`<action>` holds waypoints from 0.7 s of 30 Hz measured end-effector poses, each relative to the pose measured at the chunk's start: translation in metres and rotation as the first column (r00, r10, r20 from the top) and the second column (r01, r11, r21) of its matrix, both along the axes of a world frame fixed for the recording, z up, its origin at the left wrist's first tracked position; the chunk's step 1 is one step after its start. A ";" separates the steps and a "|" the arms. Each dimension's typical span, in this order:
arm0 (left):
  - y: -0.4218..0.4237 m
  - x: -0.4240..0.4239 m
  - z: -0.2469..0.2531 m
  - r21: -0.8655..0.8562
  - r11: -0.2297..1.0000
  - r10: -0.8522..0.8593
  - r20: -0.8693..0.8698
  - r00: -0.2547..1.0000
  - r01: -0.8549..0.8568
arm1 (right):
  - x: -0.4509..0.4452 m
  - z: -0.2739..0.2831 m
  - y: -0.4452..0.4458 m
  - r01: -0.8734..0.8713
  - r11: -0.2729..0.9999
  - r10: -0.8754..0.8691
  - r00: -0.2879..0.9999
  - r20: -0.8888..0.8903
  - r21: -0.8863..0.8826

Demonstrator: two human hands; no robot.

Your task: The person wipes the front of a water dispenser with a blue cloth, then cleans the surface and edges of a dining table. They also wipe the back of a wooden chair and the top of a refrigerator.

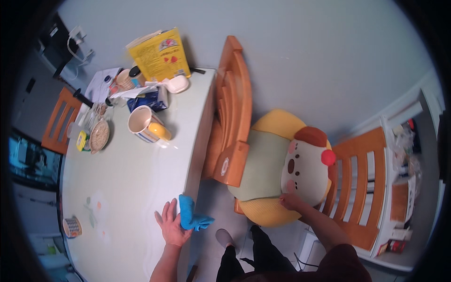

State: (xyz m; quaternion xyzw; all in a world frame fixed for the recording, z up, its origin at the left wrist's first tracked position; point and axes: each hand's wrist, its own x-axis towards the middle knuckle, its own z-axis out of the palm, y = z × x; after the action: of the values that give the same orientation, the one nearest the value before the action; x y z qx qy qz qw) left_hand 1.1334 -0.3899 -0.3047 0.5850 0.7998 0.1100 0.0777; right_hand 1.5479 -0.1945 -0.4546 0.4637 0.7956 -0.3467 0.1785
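Observation:
My left hand lies at the near right edge of the white table, palm down with fingers spread. A blue cloth sits against its fingertips and thumb side, and part of it hangs over the table's edge. Whether the fingers grip the cloth is not plain. My right hand is curled at the lower edge of a plush dog-faced cushion on a chair; whether it pinches the fabric cannot be made out.
A mug with a yellow handle, a wicker basket, a yellow pouch, a white case and a paper cup stand on the table. A wooden chair adjoins it. Shelves stand at right.

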 end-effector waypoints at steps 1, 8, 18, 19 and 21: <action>0.000 0.000 0.000 0.001 1.000 0.007 -0.009 1.000 -0.007 | -0.013 0.008 0.011 0.082 0.996 -0.084 0.992 -0.099 -0.026; -0.005 0.001 -0.005 0.001 0.999 0.042 -0.038 0.998 -0.042 | -0.185 0.177 0.103 0.146 0.582 -0.805 0.244 -0.541 -0.800; -0.003 0.000 -0.004 -0.049 0.997 0.050 -0.021 0.999 -0.051 | -0.258 0.224 0.116 0.036 0.340 -0.928 -0.149 -0.341 -0.940; -0.004 -0.002 -0.006 -0.059 0.997 0.048 -0.028 0.998 -0.050 | -0.260 0.226 0.114 0.042 0.331 -0.928 -0.167 -0.334 -0.943; -0.006 -0.003 -0.008 -0.084 0.995 0.042 -0.034 0.999 -0.044 | -0.263 0.230 0.112 0.051 0.324 -0.925 -0.190 -0.328 -0.945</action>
State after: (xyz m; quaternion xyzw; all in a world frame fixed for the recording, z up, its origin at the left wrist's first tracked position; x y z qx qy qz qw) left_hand 1.1302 -0.3957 -0.3123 0.5655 0.8173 0.0684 0.0873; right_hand 1.2852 -0.0824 -0.2250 0.3347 0.1947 -0.8339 -0.3933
